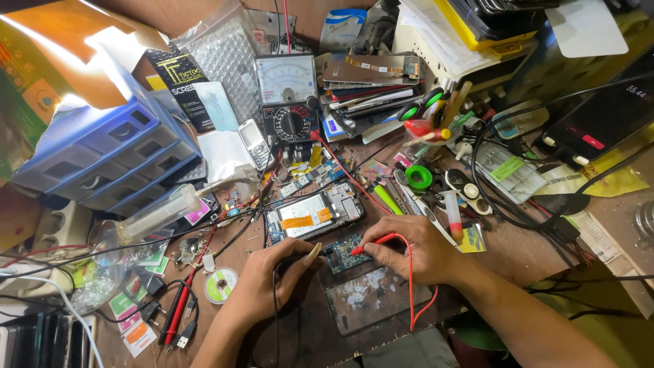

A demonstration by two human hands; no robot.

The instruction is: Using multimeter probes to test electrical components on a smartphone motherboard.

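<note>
Blue-green and studded with tiny components, the small square circuit board [345,253] lies on the dark worn mat [371,300] at the middle of the cluttered brown workbench [524,249], between both hands. The right hand [415,249] pinches a red test probe [373,242] between thumb and curled fingers, its tip touching the board's right edge. The left hand [272,279] closes its fingers around a black test probe [320,252], tip at the board's left edge. Just beyond the board sits an opened smartphone [313,217] with an orange strip inside. Farther back stands an analogue multimeter [287,99] with a round dial, a blue plastic drawer unit [109,153] to its left, and a green tape roll [418,177] to the right.
</note>
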